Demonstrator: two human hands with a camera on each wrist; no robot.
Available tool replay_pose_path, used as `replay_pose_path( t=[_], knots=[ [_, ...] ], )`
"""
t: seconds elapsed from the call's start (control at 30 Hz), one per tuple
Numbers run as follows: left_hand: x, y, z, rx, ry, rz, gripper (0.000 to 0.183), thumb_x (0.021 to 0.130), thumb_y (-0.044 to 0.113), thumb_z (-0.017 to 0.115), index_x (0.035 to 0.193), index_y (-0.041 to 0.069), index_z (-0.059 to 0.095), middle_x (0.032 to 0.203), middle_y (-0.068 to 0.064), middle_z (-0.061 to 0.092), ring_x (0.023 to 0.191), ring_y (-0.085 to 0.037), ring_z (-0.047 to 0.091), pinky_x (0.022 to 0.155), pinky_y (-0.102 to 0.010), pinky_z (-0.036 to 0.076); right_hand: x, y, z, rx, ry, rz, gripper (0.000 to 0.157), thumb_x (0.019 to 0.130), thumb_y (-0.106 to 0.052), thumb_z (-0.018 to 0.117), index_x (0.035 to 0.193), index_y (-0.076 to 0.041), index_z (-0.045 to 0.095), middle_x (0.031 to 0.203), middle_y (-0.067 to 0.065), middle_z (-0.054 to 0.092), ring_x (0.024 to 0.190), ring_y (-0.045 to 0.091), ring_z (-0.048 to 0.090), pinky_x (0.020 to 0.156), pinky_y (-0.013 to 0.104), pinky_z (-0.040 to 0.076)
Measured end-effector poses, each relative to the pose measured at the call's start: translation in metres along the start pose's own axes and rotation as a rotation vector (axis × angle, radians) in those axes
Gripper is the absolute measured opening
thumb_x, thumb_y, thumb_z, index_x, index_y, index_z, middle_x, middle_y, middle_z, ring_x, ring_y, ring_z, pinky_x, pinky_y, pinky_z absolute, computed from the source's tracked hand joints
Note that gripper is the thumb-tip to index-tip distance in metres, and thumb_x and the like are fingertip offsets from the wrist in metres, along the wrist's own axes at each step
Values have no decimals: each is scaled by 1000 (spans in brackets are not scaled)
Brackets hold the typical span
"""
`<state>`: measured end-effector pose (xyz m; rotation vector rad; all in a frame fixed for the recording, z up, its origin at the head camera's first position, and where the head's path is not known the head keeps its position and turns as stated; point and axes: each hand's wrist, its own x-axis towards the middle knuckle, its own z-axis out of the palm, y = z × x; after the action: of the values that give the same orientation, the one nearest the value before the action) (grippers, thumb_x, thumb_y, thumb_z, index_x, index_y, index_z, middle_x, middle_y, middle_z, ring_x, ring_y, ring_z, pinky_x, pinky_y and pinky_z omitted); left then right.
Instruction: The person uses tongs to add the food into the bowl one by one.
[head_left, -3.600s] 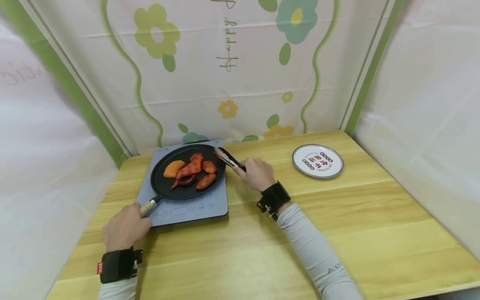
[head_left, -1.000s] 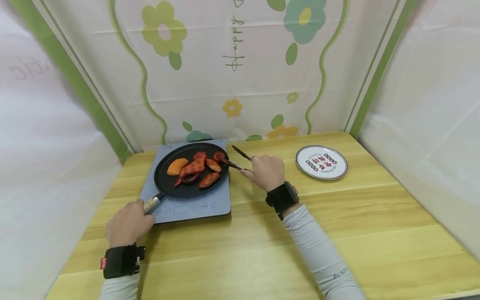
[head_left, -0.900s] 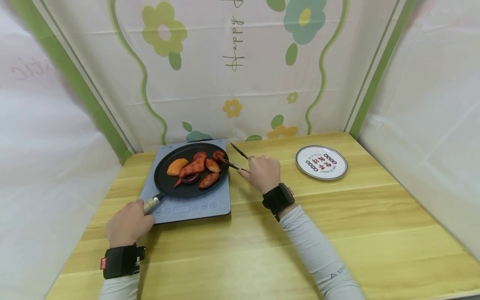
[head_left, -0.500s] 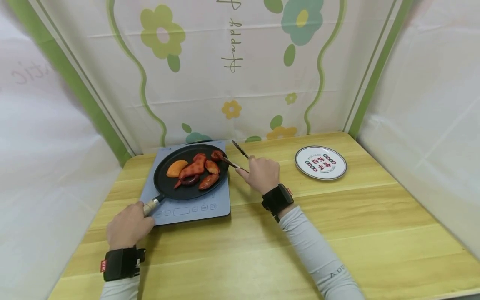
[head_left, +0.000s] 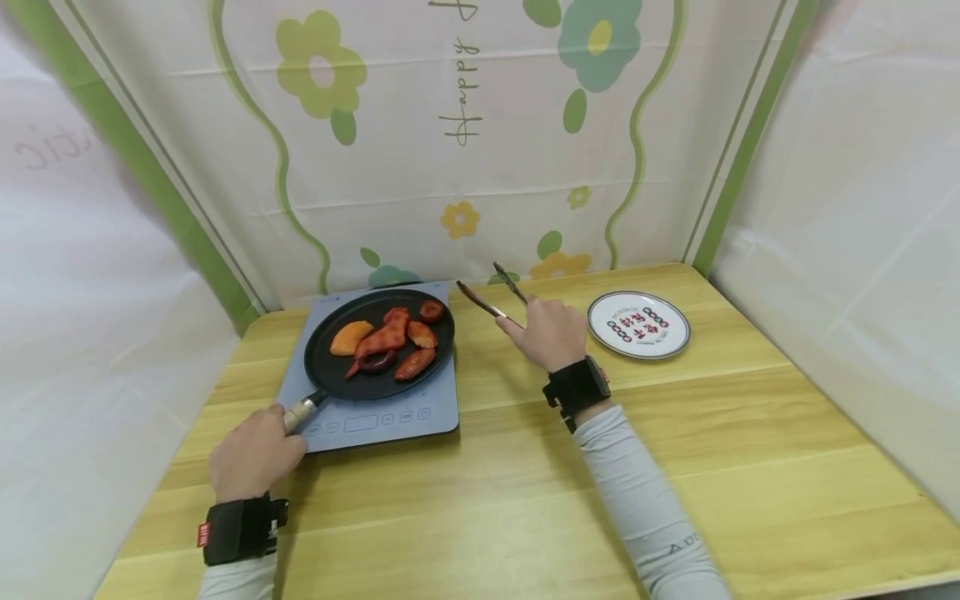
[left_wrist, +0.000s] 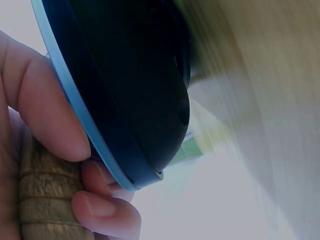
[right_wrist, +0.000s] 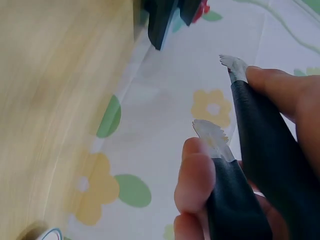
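With fingers curled round it, my left hand [head_left: 255, 454] holds the wooden handle [left_wrist: 50, 200] of a black frying pan [head_left: 337, 367]. The pan sits on a pale blue induction cooktop [head_left: 442, 417]. In it lie an orange wedge [head_left: 349, 337], a long reddish piece of food [head_left: 386, 336], a dark curled sausage [head_left: 377, 362], two browned pieces and a small round red-brown piece [head_left: 431, 311] near the right rim. My right hand [head_left: 551, 333] grips tongs [head_left: 480, 300], whose arms are spread with nothing between them, right of the pan. Black grips [right_wrist: 270, 140] show in the right wrist view.
A white plate [head_left: 639, 325] with red lettering and a dark rim rests toward the back right of the wooden table [head_left: 525, 500]. A white flowered curtain [head_left: 420, 167] hangs behind the table, and white sheets stand at both sides.
The tongs have moved from the pan's right rim up and to the right, away from the round piece, which stays in the pan. My left hand keeps its hold on the handle.
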<state>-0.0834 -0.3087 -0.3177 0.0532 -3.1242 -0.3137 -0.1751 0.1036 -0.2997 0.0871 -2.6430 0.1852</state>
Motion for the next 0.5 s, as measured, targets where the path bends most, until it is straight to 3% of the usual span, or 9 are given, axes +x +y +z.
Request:
replay_pose_path(
  t=[0.4,0.5],
  knots=[
    [-1,0,0,-7,-10,-2,12,74,20,49,79,9,46,71,-6,42,58,-22,41,46,-36,31,5,23,-24,39,-104,114,62,84,-71,46,64,-12,46,52,0,35,44,18,37,42,33,26],
    [-1,0,-1,-8,-16,-6,13,74,20,50,79,9,46,71,-7,42,58,-22,41,46,-36,31,4,28,-31,57,-119,150,62,83,-72,46,70,-12,50,56,2,41,47,20,41,43,35,29]
  ],
)
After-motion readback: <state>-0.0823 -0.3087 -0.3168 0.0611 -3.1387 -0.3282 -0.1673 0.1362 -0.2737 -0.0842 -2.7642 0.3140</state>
